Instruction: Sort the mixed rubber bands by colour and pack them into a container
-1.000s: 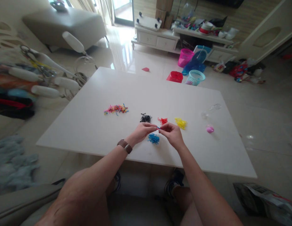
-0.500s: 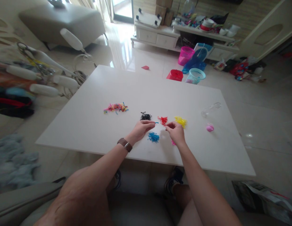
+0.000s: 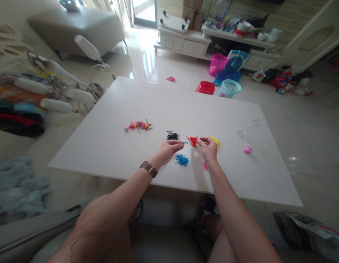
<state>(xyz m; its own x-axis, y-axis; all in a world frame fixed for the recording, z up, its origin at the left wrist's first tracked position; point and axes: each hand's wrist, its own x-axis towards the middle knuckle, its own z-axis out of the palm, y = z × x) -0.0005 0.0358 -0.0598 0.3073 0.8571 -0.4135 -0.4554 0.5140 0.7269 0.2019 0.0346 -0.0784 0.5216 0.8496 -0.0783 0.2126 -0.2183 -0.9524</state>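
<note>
My left hand [image 3: 169,150], wearing a brown watch strap, pinches a small blue rubber band [image 3: 185,143] that sticks out past its fingertips, with a pinkish bit below. It hovers between the black pile [image 3: 173,136] and the blue pile [image 3: 182,160] of small bands. Fingertips of my right hand [image 3: 209,148] are close together at the right edge of the red pile [image 3: 193,141]; whatever they may hold is too small to make out. Behind that hand a yellow pile [image 3: 216,141] is partly hidden, and a pink pile [image 3: 204,165] shows beside the wrist.
A mixed-colour heap of bands [image 3: 138,125] lies left on the white table [image 3: 164,102]. A clear plastic container [image 3: 248,127] and a pink round object [image 3: 247,149] lie to the right. Beyond the far edge stand a red stool [image 3: 205,87] and a light-blue basket [image 3: 229,88].
My right hand has shifted slightly at the red pile, and the red bit that showed at its fingertips is no longer distinct. My left hand keeps its pinch. The whole view has shifted slightly.
</note>
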